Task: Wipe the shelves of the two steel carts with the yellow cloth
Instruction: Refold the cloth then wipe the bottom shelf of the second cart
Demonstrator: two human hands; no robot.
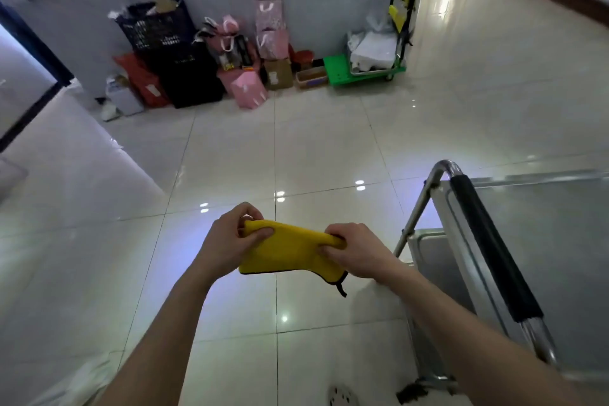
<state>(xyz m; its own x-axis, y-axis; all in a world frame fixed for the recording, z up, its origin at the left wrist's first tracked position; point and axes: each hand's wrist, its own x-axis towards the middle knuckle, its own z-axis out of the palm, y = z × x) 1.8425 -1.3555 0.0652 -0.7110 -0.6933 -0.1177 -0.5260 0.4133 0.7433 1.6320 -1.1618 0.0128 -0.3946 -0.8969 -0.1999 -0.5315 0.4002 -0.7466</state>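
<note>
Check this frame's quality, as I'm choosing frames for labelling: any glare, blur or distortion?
Head view: lamp glare dots the glossy floor; the wide lens bows tile lines and walls near the edges; the cloth, left hand and right hand are sharp; the bags by the wall look soft; the shelf of the cart has a dull sheen.

Open tiled floor (230, 158) ahead; steel cart (527, 241) blocks the right.
</note>
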